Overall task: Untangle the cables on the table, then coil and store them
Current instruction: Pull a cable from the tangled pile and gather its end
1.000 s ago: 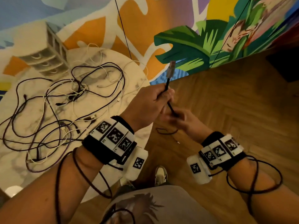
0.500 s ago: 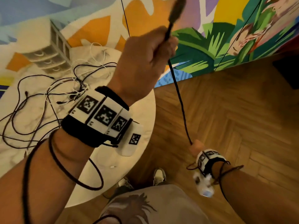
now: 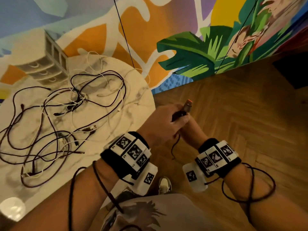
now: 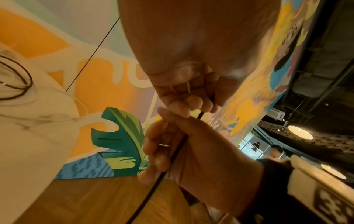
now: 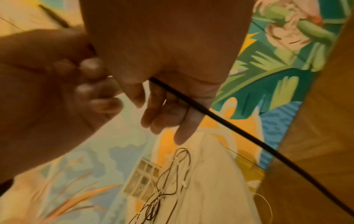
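Observation:
A black cable's plug (image 3: 187,105) sticks out of my left hand (image 3: 164,121), which grips the black cable (image 4: 178,145) just off the table's right edge. My right hand (image 3: 189,126) sits directly beneath and against the left, its fingers (image 4: 155,145) curled loosely round the same cable. From there the cable (image 5: 239,133) runs down toward the floor, and a short loop (image 3: 175,145) hangs below the hands. A tangle of black and white cables (image 3: 75,105) lies spread over the round marble table (image 3: 146,90).
A small beige drawer organiser (image 3: 41,64) stands at the table's far edge against the painted wall. Wooden floor lies to the right, with a dark object (image 3: 293,72) at the far right. My shoe (image 3: 164,184) shows below the hands.
Half a second ago my left hand was raised high with the plug and my right hand was low, with the cable taut between them. Both hands have come together again beside the table.

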### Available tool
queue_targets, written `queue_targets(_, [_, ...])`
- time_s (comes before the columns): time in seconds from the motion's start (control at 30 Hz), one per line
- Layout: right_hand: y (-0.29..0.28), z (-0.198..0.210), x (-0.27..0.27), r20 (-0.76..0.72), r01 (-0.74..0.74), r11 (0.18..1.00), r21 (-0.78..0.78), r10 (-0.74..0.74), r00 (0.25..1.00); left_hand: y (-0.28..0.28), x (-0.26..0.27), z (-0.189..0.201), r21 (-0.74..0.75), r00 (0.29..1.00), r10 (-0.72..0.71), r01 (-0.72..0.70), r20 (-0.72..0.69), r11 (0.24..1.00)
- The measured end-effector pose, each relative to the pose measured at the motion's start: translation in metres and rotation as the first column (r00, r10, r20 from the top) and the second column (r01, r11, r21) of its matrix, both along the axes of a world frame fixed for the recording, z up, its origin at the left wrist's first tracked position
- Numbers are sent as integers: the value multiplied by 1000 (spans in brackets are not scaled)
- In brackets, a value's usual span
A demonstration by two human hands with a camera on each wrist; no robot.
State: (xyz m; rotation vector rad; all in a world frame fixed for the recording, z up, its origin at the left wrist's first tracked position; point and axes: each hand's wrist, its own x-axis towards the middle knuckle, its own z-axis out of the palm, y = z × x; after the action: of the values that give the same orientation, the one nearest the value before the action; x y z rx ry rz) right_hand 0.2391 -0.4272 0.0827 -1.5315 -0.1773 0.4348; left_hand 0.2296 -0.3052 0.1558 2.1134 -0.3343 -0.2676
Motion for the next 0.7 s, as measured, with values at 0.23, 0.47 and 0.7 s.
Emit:
queue_targets(0.23, [11, 18, -5, -52, -117, 992, 39, 119, 991, 6, -2, 14, -74, 998, 53, -50, 37, 996])
queue_targets(0.47, [12, 14, -5, 121, -149, 962, -231, 180, 976, 13, -19, -1, -3, 986, 102, -102, 133, 995])
queue_targets(0.7, [16, 5, -14, 52, -214, 971, -106, 220, 974, 19, -37, -30, 218, 930, 47, -135, 365, 967])
